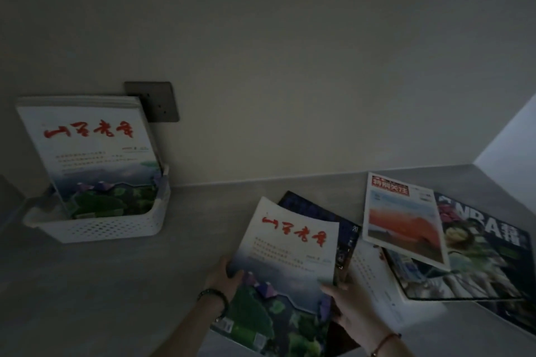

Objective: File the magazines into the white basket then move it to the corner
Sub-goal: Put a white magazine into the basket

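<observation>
My left hand (pixel 224 277) pinches the left edge of the magazine (pixel 282 269); my right hand (pixel 352 309) has its fingers closed on the right edge. The magazine rides tilted above a dark one. The basket (pixel 116 226) sits far left at the wall, several copies upright inside. I judge it best to keep both grips firm, square the spine, and slot it in front of those.

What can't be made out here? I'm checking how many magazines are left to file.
Head view only, dim and blurred:
- Magazines in the white basket: front cover hides how many stand behind.
- Dark magazine: mostly covered by the held magazine.
- NBA magazine: overlapped by the orange-cover magazine.
</observation>
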